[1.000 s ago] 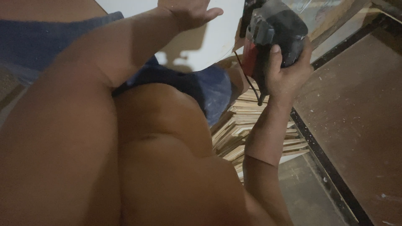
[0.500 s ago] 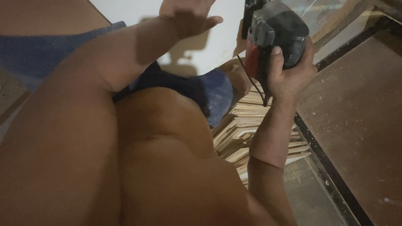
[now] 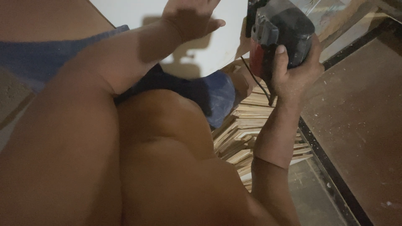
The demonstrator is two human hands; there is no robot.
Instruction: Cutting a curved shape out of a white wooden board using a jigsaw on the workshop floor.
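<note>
My right hand (image 3: pixel 295 75) grips a black and red power tool (image 3: pixel 279 31) at the top right, its thin black cord (image 3: pixel 256 79) hanging down beside the wrist. The tool's front end sits at the edge of a white board (image 3: pixel 217 42). My left hand (image 3: pixel 190 16) lies flat on that white board at the top middle, fingers spread and partly cut off by the frame edge. My bare left arm and torso fill the left and lower part of the view. Blue shorts (image 3: pixel 215 94) cover my raised knee just under the board.
A heap of thin wooden offcuts (image 3: pixel 243 129) lies on the floor below the board. A brown dusty panel (image 3: pixel 360 117) with a black edge strip (image 3: pixel 331 171) runs along the right. Another brown panel (image 3: pixel 46 19) is at the top left.
The tool and my right hand have shifted slightly to the right and down in the view. My left hand stays pressed on the white board.
</note>
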